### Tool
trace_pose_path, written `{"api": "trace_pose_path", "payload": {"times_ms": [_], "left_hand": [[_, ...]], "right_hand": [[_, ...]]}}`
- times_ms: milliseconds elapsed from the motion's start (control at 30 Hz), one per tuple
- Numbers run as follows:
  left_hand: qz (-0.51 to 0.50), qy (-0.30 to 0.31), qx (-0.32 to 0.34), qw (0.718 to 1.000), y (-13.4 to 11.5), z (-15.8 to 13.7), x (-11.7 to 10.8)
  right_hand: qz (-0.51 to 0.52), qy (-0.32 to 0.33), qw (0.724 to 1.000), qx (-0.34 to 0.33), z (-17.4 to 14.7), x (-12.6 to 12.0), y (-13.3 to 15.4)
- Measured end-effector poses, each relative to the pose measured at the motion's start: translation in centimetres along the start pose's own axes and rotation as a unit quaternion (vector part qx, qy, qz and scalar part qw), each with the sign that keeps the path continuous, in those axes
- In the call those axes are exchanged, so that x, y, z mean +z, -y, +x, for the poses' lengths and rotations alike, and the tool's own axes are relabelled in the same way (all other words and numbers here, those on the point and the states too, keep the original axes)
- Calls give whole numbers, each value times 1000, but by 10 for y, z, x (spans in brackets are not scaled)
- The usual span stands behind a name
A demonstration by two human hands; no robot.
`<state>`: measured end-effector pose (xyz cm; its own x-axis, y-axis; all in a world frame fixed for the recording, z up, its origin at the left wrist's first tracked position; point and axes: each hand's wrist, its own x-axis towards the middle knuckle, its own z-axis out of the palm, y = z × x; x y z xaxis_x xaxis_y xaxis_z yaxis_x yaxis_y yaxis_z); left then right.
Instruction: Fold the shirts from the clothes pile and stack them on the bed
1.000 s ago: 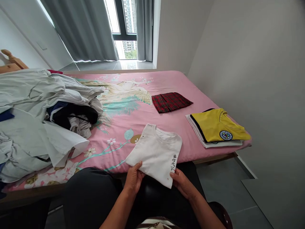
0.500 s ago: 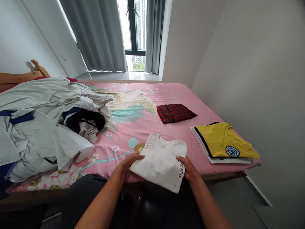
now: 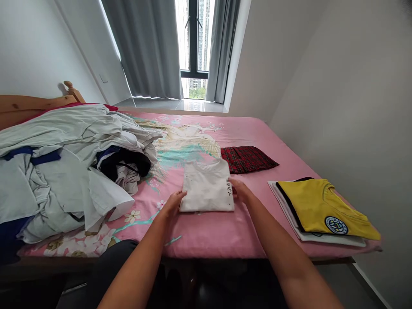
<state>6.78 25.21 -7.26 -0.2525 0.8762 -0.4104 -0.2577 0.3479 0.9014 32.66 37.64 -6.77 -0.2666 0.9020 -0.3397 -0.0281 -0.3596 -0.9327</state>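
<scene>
A folded white T-shirt [image 3: 207,186] with dark lettering along its right side lies flat on, or just above, the pink bed, neckline facing away from me. At its lower left edge my left hand [image 3: 174,203] is closed, the thumb on top and the other fingers partly hidden. My right hand [image 3: 240,190] grips the opposite edge beside the lettering, with some of its fingers out of sight. Just beyond the shirt's right shoulder rests a folded red plaid garment [image 3: 247,159].
A large heap of white and navy clothes [image 3: 74,150] covers the bed's left side. Stacked folded clothes, a yellow shirt [image 3: 309,204] uppermost, sit near the right front corner. The pink bedsheet [image 3: 212,238] reaches the front edge, close to my knees. A wall [image 3: 337,107] stands at right.
Both hands have carried the white T-shirt away from my lap onto or just over the bed. It has turned from tilted to nearly square with the front edge. The camera view has shifted slightly.
</scene>
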Motion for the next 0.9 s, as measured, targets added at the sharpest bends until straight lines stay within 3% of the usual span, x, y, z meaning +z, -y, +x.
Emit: {"api": "trace_pose_path", "payload": {"times_ms": [100,233,333,400,467,533,633,700,767,900], "left_hand": [[26,-32,-21,999,30,7,-8],[71,-58,-7,996,42,5,-7],[112,-86,14,990,41,1,-3],[168,-111,48,978,41,-4,-3],[285,-149,91,942,42,-12,-6],[411,-191,148,879,42,-17,-6],[490,-182,262,811,37,-16,10],[523,-116,324,780,33,-8,30],[566,-63,334,751,34,1,49],[637,-42,263,724,53,7,56]], "right_hand": [[-38,-5,997,72,-9,-9,-35],[-76,24,989,122,-24,-13,-58],[-124,16,986,113,-29,-13,-65],[-235,-15,970,67,-34,-15,-67],[-380,-63,923,10,-41,-19,-66],[-483,-113,867,-44,-49,-17,-60],[-514,-150,828,-167,-56,2,-46],[-506,-118,810,-273,-53,25,-41],[-528,-53,780,-333,-45,46,-44],[-622,27,726,-292,-33,53,-75]]}}
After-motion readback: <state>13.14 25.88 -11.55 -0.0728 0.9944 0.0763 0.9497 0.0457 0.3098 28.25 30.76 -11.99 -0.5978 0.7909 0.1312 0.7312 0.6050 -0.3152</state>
